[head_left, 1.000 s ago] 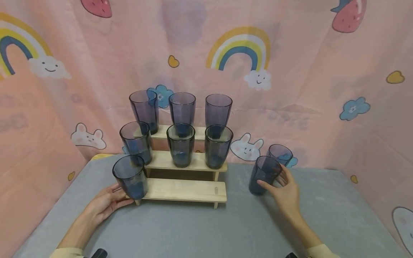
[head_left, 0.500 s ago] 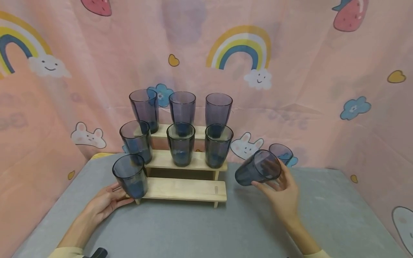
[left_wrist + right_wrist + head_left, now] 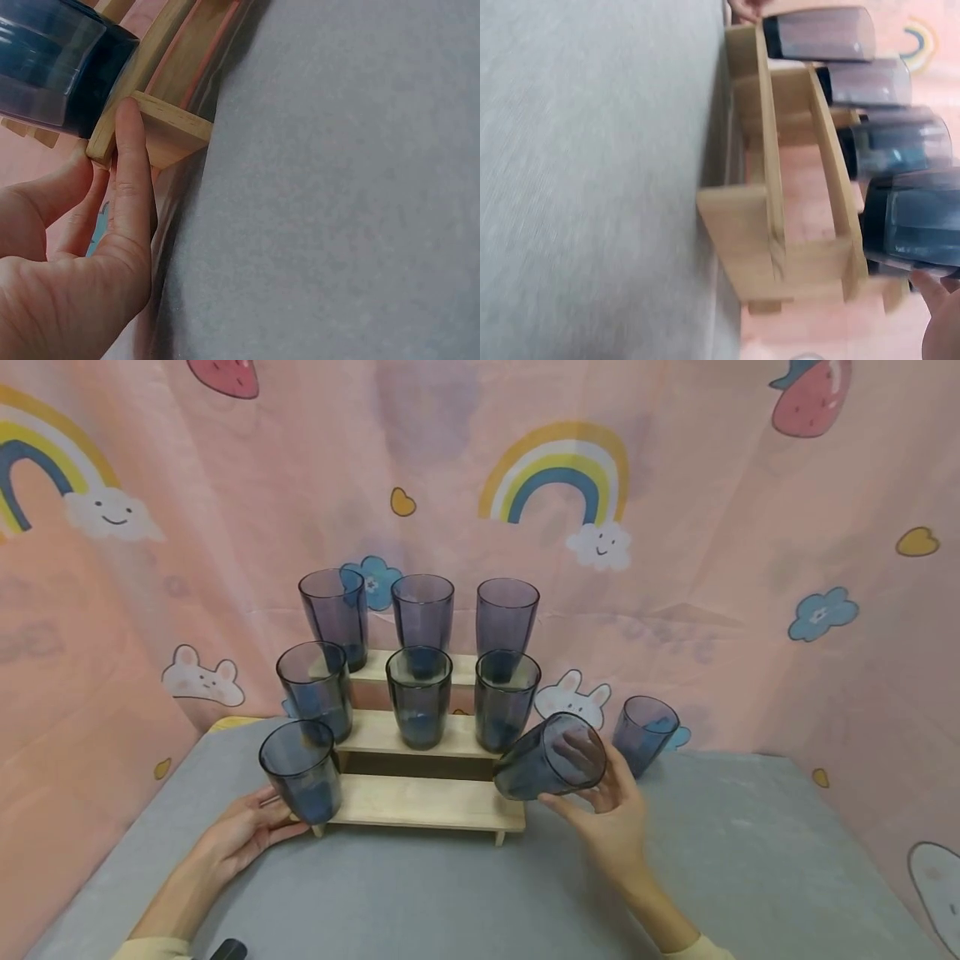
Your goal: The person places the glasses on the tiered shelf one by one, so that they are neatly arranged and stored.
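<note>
My right hand (image 3: 611, 831) grips a blue-grey glass tumbler (image 3: 551, 760), tilted with its mouth toward the hand. It is in front of the right end of the three-step wooden shelf (image 3: 427, 802). The right wrist view has this tumbler (image 3: 919, 225) at its right edge, above the shelf's steps. At the shelf's lower left corner my left hand (image 3: 243, 835) pinches the end of the bottom step, close beside a standing tumbler (image 3: 303, 777). In the left wrist view the fingertips (image 3: 129, 112) touch the step's wooden edge (image 3: 101, 146).
Three tumblers stand on the top step, among them one tumbler (image 3: 423, 614) in the middle. Three more stand on the middle step, including a tumbler (image 3: 420, 702). Another tumbler (image 3: 637, 743) is on the grey tabletop (image 3: 750, 843) at the right. A pink printed curtain (image 3: 712, 527) hangs behind.
My right hand has carried its tumbler left toward the shelf, tipping it from nearly upright to strongly tilted. The tumbler behind it on the right is more exposed now. My left hand stays put.
</note>
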Available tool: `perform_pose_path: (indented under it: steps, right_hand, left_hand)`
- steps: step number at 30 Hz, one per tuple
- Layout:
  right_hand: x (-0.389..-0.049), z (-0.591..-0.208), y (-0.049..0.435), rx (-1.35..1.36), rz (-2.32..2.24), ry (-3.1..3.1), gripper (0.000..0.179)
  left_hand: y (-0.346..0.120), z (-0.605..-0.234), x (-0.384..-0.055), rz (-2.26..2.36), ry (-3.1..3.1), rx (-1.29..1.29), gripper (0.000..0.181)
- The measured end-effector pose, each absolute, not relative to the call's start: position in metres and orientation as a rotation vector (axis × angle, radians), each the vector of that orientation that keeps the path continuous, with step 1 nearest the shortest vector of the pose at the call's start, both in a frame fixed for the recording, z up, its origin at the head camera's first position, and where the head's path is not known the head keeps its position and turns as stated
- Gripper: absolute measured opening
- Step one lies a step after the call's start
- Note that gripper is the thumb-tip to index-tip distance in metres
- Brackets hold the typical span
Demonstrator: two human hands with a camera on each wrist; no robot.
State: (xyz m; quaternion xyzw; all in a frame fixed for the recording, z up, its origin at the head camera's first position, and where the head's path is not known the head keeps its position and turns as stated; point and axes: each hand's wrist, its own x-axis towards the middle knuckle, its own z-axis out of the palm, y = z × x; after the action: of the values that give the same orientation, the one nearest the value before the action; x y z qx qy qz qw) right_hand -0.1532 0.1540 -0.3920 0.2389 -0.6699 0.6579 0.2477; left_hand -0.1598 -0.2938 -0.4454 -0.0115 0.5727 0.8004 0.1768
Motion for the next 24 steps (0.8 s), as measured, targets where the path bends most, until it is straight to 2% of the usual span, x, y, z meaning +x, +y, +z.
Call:
perform_pose_path:
  steps: [5, 14, 24]
  right_hand:
    - [-0.152, -0.392, 0.132, 0.687, 1.756, -1.905, 0.096]
    - [-0.156, -0.396, 0.094, 0.805, 1.688, -1.895, 0.093]
    - [-0.159, -0.402, 0.059, 0.713, 1.701, -1.999, 0.088]
  left_hand:
    - [-0.294, -0.445, -0.160, 2.273, 1.605, -0.028, 0.075]
    - [-0.294, -0.444, -0.159, 2.280, 1.593, -0.030, 0.077]
    - [-0.294, -0.443, -0.159, 2.288, 1.576, -0.026, 0.078]
